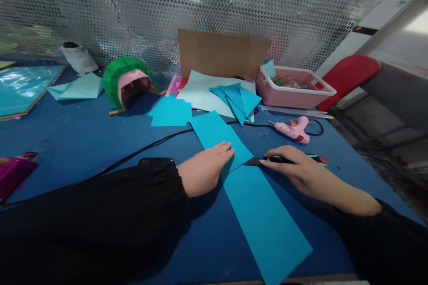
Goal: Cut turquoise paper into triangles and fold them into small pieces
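Observation:
A long strip of bright blue paper lies slantwise on the dark blue table. My left hand rests flat on the strip's left edge, fingers stretched out and holding nothing. My right hand is closed around a utility knife with a black blade and a green and red handle. The blade lies low across the strip, its tip near my left fingers. A cut or crease line runs across the paper from the tip toward my left hand; which of the two I cannot tell.
Behind the strip lie blue squares, blue triangles and pale sheets. A pink glue gun with a black cord is at right, near a pink basket. A green paper dome stands left. A phone lies by my left sleeve.

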{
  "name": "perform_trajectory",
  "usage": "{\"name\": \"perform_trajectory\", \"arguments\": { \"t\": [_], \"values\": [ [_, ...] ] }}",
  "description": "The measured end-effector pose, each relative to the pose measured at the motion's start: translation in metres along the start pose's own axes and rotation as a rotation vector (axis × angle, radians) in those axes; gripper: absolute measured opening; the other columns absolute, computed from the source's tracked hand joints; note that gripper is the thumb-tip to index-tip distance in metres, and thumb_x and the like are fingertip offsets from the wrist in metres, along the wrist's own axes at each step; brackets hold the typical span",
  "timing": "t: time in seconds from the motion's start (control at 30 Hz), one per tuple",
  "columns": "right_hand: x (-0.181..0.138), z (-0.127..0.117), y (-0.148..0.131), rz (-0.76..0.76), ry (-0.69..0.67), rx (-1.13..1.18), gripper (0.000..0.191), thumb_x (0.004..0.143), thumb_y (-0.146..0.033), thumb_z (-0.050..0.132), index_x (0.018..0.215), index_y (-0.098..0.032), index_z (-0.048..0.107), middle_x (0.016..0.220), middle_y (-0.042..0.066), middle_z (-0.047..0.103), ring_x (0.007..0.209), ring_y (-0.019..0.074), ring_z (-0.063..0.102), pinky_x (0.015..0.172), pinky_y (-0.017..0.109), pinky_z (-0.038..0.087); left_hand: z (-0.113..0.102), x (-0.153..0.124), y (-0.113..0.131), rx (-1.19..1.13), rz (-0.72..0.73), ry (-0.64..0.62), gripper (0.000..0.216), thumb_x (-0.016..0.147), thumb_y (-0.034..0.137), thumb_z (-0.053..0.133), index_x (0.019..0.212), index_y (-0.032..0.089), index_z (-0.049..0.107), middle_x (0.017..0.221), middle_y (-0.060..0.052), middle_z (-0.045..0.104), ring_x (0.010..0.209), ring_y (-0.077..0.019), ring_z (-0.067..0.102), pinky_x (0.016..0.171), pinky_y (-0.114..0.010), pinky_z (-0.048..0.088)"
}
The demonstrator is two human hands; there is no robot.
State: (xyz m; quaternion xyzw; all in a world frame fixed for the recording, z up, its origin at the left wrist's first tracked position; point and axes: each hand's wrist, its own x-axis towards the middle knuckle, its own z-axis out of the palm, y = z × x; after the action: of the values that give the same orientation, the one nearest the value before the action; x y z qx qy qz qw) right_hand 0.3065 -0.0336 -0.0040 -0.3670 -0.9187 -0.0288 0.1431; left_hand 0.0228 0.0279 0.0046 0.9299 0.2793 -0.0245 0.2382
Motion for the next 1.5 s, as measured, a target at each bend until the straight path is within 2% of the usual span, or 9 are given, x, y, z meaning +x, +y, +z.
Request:
{"name": "perform_trajectory", "arguments": {
  "t": [0.07, 0.17, 0.43, 0.9, 1.5],
  "values": [
    [-0.001, 0.0, 0.001, 0.004, -0.006, 0.006, 0.045, 0.09, -0.003, 0.035, 0.123, -0.023, 0.059, 0.112, 0.013, 0.063, 0.105, 0.0225, 0.058, 0.084, 0.042, 0.052, 0.0, -0.004, -0.007, 0.042, 0.111, 0.029, 0.045, 0.092, 0.014, 0.037, 0.137, 0.011, 0.042, 0.152, -0.012, 0.028, 0.142, -0.0266, 0.02, 0.112, -0.045, 0.029],
    [0.0, 0.001, 0.001, 0.002, -0.009, 0.009, 0.045, 0.09, -0.003, 0.036, 0.123, -0.023, 0.059, 0.111, 0.013, 0.063, 0.104, 0.0225, 0.058, 0.084, 0.042, 0.052, 0.003, -0.01, -0.013, 0.084, 0.183, 0.06, 0.041, 0.096, 0.021, 0.036, 0.136, 0.015, 0.045, 0.15, -0.009, 0.035, 0.14, -0.0278, 0.026, 0.109, -0.051, 0.033],
    [0.005, 0.009, -0.003, 0.006, -0.021, 0.009, 0.046, 0.088, -0.001, 0.039, 0.124, -0.022, 0.058, 0.115, 0.014, 0.061, 0.11, 0.025, 0.055, 0.087, 0.045, 0.049, 0.008, -0.01, -0.013, 0.094, 0.18, 0.122, 0.045, 0.094, 0.02, 0.036, 0.138, 0.018, 0.042, 0.148, -0.006, 0.037, 0.139, -0.025, 0.03, 0.108, -0.048, 0.034],
    [0.005, 0.004, 0.0, -0.008, -0.056, 0.094, 0.049, 0.087, 0.0, 0.036, 0.125, -0.023, 0.058, 0.112, 0.014, 0.062, 0.107, 0.0231, 0.056, 0.088, 0.043, 0.049, 0.009, -0.01, -0.015, 0.091, 0.18, 0.111, 0.046, 0.095, 0.022, 0.032, 0.139, 0.016, 0.04, 0.15, -0.006, 0.034, 0.14, -0.0256, 0.028, 0.109, -0.049, 0.032],
    [0.008, 0.005, -0.01, -0.013, -0.067, 0.099, 0.047, 0.088, 0.0, 0.038, 0.125, -0.02, 0.057, 0.113, 0.015, 0.06, 0.106, 0.0247, 0.053, 0.085, 0.043, 0.049, 0.011, -0.011, -0.015, 0.121, 0.163, 0.104, 0.045, 0.097, 0.025, 0.028, 0.141, 0.02, 0.038, 0.151, -0.004, 0.032, 0.14, -0.0229, 0.027, 0.111, -0.044, 0.03]
  ]
}}
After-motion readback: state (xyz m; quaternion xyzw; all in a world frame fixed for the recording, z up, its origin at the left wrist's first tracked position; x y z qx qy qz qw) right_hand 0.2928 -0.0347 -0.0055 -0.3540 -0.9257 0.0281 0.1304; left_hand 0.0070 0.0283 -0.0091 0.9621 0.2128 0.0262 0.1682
